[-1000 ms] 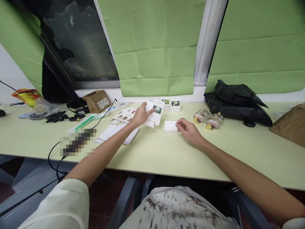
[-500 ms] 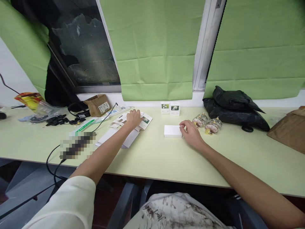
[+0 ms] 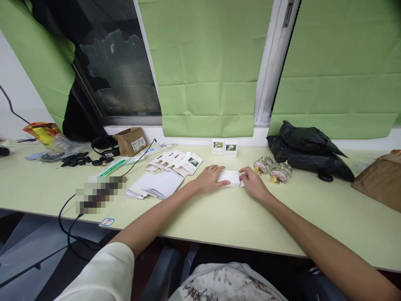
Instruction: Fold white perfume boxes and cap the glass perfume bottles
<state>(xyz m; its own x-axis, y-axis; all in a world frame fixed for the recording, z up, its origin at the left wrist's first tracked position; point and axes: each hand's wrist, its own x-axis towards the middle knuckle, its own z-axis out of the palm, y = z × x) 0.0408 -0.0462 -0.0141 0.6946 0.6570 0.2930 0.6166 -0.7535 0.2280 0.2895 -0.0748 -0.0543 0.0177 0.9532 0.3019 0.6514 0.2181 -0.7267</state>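
Note:
A small white box (image 3: 229,178) lies on the table in front of me. My left hand (image 3: 210,179) is closed round its left end, thumb along the near side and fingers at the far side. At the box's right end, my right hand (image 3: 252,182) has its bent fingers and thumb on what looks like an end flap (image 3: 241,183). Left of my hands lie flattened white cartons (image 3: 163,183), some with a flower picture. Two ornate clear jars with gold trim (image 3: 263,164) sit just beyond my right hand.
Two upright flower-picture boxes (image 3: 231,148) stand at the back by the curtain. On the right are black plastic bags (image 3: 308,146) and a brown box (image 3: 380,179). Cables, a power strip (image 3: 158,147), a small cardboard box (image 3: 130,141) and black parts (image 3: 75,159) occupy the left.
My left hand has moved right from the flattened cartons to the white box and taken its left end. My right hand has stayed at the box's right end. The view has shifted slightly.

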